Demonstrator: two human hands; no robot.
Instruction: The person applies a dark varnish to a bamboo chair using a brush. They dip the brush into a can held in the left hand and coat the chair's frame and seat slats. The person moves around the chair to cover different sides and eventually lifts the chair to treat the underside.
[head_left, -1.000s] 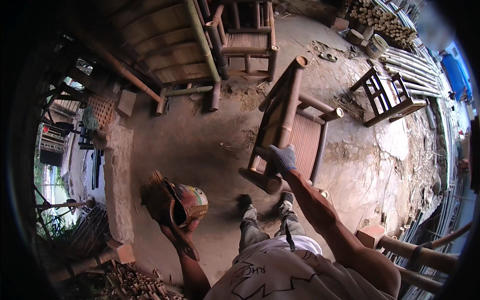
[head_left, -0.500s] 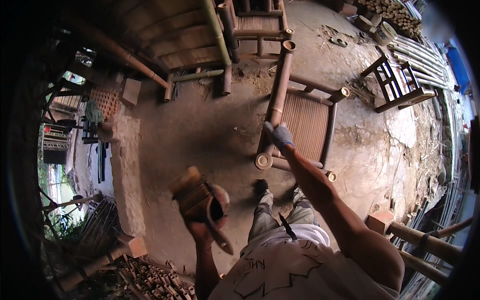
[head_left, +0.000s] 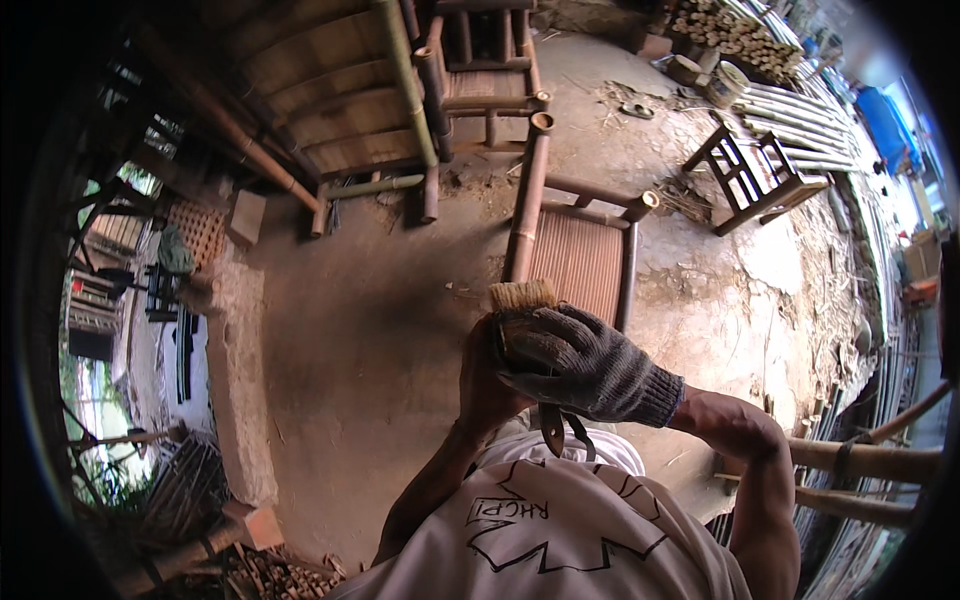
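Note:
A wide flat brush [head_left: 522, 296] with pale, stiff bristles is held before my chest, bristles pointing away from me. Its wooden handle hangs down below my hands. My bare left hand [head_left: 484, 376] is closed round the brush from the left, its fingers partly hidden. My right hand [head_left: 600, 365], in a grey knitted glove, is wrapped over the brush from the right and covers most of its middle. Just beyond the hands stands a brown bamboo chair [head_left: 578, 255] with a slatted seat. Neither hand is on the chair; its near end is hidden behind them.
Another bamboo chair [head_left: 487, 85] stands farther back, beside a large bamboo-framed panel [head_left: 340, 110]. A small dark stool [head_left: 755, 185] lies tipped at the right. Bamboo poles [head_left: 800, 125] and a low rough wall [head_left: 240, 370] flank the concrete floor. Thick poles [head_left: 865, 460] reach in at lower right.
My right hand has left the bamboo chair and closed over the brush. My left hand has brought the brush from the lower left to the middle. The view has shifted slightly.

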